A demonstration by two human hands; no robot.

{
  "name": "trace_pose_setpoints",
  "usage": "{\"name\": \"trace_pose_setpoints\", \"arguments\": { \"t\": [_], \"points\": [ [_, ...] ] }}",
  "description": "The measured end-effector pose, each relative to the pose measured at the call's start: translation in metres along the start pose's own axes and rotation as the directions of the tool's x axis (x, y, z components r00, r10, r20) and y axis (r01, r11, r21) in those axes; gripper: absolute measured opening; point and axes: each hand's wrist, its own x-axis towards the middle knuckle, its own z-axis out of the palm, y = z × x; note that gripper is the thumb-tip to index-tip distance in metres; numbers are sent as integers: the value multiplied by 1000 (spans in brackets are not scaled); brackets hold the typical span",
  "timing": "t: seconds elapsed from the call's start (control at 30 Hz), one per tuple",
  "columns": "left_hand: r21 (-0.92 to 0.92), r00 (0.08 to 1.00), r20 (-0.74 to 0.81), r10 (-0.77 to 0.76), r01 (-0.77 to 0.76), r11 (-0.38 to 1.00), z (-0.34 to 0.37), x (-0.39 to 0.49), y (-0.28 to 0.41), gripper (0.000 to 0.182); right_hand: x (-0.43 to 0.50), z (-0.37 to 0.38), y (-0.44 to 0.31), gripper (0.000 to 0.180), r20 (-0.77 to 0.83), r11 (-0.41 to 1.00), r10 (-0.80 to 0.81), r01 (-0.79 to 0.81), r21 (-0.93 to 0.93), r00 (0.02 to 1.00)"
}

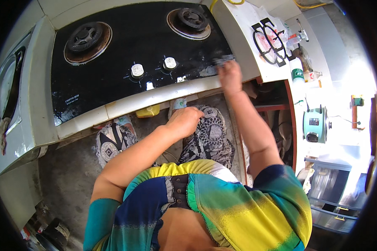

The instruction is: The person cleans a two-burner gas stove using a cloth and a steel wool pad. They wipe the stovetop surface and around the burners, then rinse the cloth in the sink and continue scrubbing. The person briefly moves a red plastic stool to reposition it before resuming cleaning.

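My right hand (pixel 230 75) presses a grey scourer (pixel 223 60), apparently steel wool, onto the right front corner of a black glass gas cooktop (pixel 113 67). Motion blurs the scourer and fingers. Wet, whitish smears (pixel 208 71) lie on the glass beside it. My left hand (pixel 185 120) is curled loosely above my knee, in front of the counter edge, with nothing visible in it. Two burners, the left burner (pixel 86 39) and the right burner (pixel 193 19), sit without pan supports inside rust-stained rings. Two whitish knobs, a left knob (pixel 137 71) and a right knob (pixel 169 63), stand near the front.
A black pan support (pixel 270 44) rests on the white counter at right, near bottles (pixel 297 73). Farther along stands a turquoise electric cooker (pixel 314 125). Left of the cooktop is a sink (pixel 6 84) with a rag (pixel 3 133). Below, a red-framed cupboard (pixel 291 125) holds dishes.
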Motion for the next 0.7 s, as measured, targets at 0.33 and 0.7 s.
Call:
{"name": "trace_pose_setpoints", "arguments": {
  "t": [0.33, 0.7],
  "points": [
    [-1, 999, 27, 20, -20, 1000, -2, -9, -1, 21, -1, -14, 61, 14, 8, 986, 129, -128, -103, 992],
    [-4, 1000, 22, 9, -9, 1000, 3, -8, -1, 22, 28, 11, 29, 16, -14, 998, 48, -49, -42, 999]
  ]
}}
